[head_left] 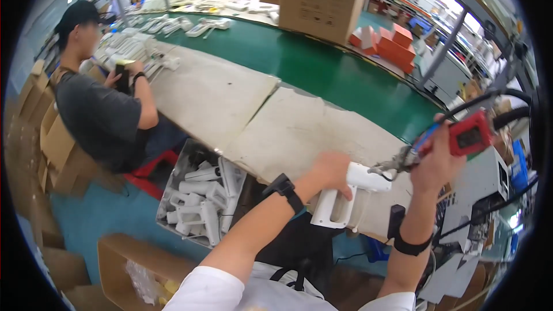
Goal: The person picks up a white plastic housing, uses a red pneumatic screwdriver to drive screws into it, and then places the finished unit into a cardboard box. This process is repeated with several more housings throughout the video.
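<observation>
My left hand (pixel 330 173) is closed around the upper part of a white plastic housing with a loop-shaped handle (pixel 328 210), pressing it against the worktable near its front edge. Red and hose-fed, a powered screwdriver (pixel 473 133) is gripped in my right hand (pixel 433 164). The metal nose of the screwdriver (pixel 397 163) points left at the end of the housing; whether the tip touches it I cannot tell. My fingers partly cover the housing's upper part.
A pale worktable (pixel 305 126) runs beside a green conveyor belt (pixel 253 40). Below its front edge stands a bin (pixel 161 219) of white housings. A co-worker (pixel 103 98) sits at left. A large carton (pixel 322 0) and orange boxes (pixel 394 49) stand beyond. Black hoses (pixel 495 95) hang at right.
</observation>
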`<state>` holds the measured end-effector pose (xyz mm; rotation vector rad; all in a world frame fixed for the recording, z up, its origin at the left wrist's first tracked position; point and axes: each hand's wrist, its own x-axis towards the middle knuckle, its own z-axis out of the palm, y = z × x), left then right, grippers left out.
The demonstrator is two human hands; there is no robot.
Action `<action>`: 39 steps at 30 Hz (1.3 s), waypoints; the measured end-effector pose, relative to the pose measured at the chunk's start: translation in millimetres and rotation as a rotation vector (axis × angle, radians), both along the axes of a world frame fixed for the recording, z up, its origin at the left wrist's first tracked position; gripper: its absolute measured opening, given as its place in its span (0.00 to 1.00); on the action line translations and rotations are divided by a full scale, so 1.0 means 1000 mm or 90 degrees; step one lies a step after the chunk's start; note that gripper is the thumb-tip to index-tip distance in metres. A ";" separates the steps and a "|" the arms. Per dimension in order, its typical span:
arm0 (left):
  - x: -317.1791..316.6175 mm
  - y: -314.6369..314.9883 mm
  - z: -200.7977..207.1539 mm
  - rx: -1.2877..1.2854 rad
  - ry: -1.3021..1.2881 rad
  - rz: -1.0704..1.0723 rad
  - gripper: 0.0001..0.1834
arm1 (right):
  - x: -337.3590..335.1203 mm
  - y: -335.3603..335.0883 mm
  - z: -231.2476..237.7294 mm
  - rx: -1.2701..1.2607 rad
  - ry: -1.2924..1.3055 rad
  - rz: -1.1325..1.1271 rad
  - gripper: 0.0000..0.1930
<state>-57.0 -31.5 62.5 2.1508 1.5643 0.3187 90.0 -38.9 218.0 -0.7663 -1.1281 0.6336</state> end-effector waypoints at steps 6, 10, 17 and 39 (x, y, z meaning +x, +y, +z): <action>0.008 0.007 0.000 -0.002 0.027 -0.001 0.43 | -0.011 0.013 -0.011 -0.020 0.008 -0.050 0.08; 0.010 0.007 -0.006 0.028 0.025 -0.008 0.45 | -0.008 0.016 -0.014 -0.043 -0.005 -0.003 0.08; 0.009 0.009 -0.008 0.019 0.062 -0.004 0.48 | -0.015 0.033 -0.026 -0.060 0.023 0.029 0.08; 0.022 0.031 -0.017 0.025 0.032 0.002 0.47 | 0.008 0.003 -0.020 -0.060 -0.026 0.018 0.07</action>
